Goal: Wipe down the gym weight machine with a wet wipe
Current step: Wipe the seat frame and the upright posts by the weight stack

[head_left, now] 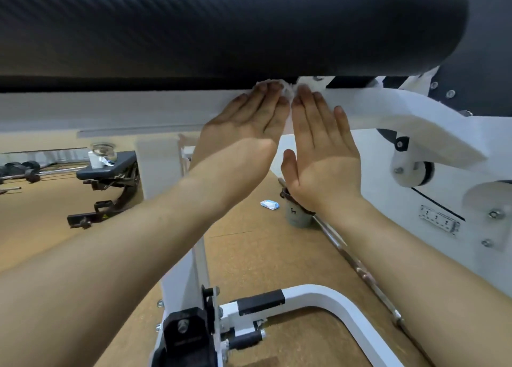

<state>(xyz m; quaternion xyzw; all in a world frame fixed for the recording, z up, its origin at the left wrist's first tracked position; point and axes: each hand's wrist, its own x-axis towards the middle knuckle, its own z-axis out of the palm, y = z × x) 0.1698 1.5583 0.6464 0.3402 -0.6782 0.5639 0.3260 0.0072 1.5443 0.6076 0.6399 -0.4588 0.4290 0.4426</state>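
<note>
I am pressing my left hand [243, 125] flat, fingers straight, onto the wet wipe [287, 90] | my right hand [321, 150] is lying equally flat beside it, fingertips touching the wipe | wipe is sitting on the machine's white beam [110, 109], just under the black pad [221, 20].

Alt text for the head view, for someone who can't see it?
The left hand and right hand press a wet wipe flat against the white frame bar, just under the black roller pad. A small packet lies on the floor near a grey cup.
</note>
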